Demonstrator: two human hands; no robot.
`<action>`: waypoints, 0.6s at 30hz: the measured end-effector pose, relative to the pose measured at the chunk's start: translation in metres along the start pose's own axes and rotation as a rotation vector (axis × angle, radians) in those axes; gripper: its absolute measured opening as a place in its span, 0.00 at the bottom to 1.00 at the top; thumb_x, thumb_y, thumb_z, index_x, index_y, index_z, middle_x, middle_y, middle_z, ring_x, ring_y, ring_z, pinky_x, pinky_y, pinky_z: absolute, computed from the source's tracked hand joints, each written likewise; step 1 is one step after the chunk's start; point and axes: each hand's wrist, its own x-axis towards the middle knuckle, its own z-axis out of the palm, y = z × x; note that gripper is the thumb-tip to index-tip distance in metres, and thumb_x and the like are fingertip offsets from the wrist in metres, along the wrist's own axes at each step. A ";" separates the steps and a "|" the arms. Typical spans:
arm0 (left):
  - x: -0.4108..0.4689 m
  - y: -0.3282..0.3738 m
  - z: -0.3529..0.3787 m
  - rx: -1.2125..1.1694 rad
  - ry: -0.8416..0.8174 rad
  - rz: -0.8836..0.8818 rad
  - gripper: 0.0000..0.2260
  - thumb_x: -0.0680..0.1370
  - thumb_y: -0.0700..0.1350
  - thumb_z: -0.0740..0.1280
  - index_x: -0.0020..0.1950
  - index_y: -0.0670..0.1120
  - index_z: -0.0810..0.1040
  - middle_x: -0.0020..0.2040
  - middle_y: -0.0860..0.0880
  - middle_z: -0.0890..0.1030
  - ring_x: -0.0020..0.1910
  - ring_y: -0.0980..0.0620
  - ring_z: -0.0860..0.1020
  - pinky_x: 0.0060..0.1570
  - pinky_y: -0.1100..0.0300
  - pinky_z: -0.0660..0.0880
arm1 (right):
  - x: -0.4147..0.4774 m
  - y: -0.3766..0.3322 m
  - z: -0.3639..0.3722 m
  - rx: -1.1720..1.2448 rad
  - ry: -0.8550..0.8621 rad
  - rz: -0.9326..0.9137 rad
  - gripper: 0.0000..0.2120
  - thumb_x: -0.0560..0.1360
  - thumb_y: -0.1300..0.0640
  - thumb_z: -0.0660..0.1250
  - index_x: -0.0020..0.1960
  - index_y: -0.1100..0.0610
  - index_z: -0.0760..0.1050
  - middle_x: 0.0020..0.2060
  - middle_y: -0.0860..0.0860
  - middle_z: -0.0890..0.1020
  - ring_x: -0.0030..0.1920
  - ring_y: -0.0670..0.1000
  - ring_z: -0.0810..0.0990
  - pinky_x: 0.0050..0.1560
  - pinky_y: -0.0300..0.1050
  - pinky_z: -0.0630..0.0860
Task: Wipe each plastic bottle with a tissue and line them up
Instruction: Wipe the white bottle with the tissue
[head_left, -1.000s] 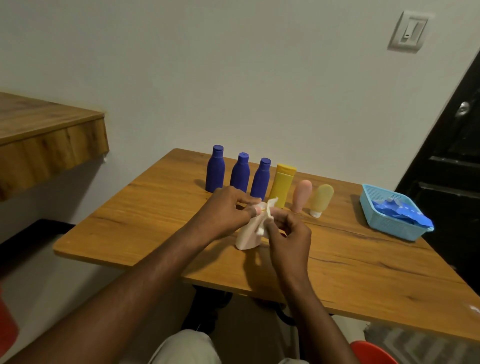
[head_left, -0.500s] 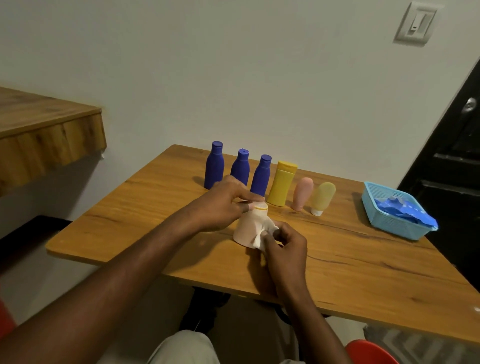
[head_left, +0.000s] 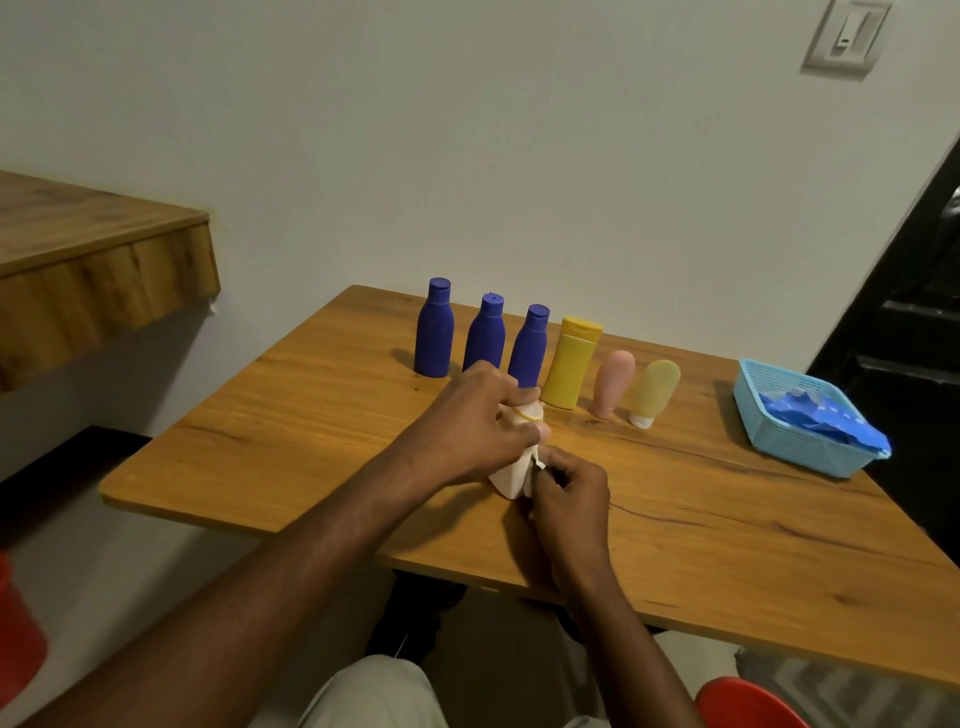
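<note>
Head view: a pale pink bottle (head_left: 505, 477) is held over the middle of the worktop (head_left: 311, 431), tilted with its cap towards 1 o'clock. Whether its lower end touches the wood cannot be told. The bottle's upper part is enclosed by the left hand (head_left: 475, 423), whose grip is curled round the neck just below the cap. A white tissue (head_left: 535, 464) is pressed against the bottle's side at 4 o'clock and is pinched there by the right hand (head_left: 571, 493), whose grip is narrow, with the fingertips closed on the paper.

Behind the held bottle, from 11 o'clock to 2 o'clock, a row is formed along the far part of the worktop. Three blue bottles (head_left: 485, 332) are stood upright at the left, followed by a yellow bottle (head_left: 571, 364) stood on its cap. Next come a pink tube (head_left: 613, 382) and a pale yellow tube (head_left: 655, 387), both also set cap down. The items are placed just beside one another without touching.

Well apart at 3 o'clock, near the worktop's right edge, a light blue basket (head_left: 789, 454) is seen, with crumpled blue material (head_left: 826, 421) inside it. A wooden shelf (head_left: 93, 270) is mounted at 10 o'clock, a wall switch (head_left: 844, 39) at 1 o'clock, and a dark door (head_left: 914, 312) is seen at the right.
</note>
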 end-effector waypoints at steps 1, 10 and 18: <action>0.001 -0.001 0.000 -0.009 0.013 0.003 0.22 0.78 0.50 0.74 0.72 0.50 0.77 0.70 0.49 0.75 0.66 0.53 0.75 0.67 0.53 0.75 | -0.002 -0.002 -0.002 0.011 0.003 0.008 0.16 0.79 0.65 0.62 0.56 0.51 0.85 0.50 0.46 0.87 0.53 0.48 0.84 0.50 0.48 0.81; -0.001 -0.015 0.005 -0.155 0.073 0.046 0.20 0.77 0.47 0.75 0.69 0.49 0.80 0.67 0.52 0.79 0.64 0.58 0.76 0.62 0.64 0.75 | -0.002 -0.040 0.000 0.220 -0.127 -0.018 0.18 0.85 0.61 0.54 0.64 0.50 0.80 0.54 0.45 0.85 0.54 0.42 0.82 0.48 0.38 0.80; -0.001 -0.020 0.009 -0.209 0.096 0.043 0.19 0.77 0.46 0.75 0.68 0.50 0.81 0.68 0.52 0.78 0.65 0.57 0.76 0.65 0.59 0.76 | -0.011 -0.022 -0.003 0.238 -0.173 0.136 0.20 0.85 0.56 0.50 0.55 0.51 0.82 0.48 0.53 0.86 0.55 0.58 0.82 0.54 0.56 0.79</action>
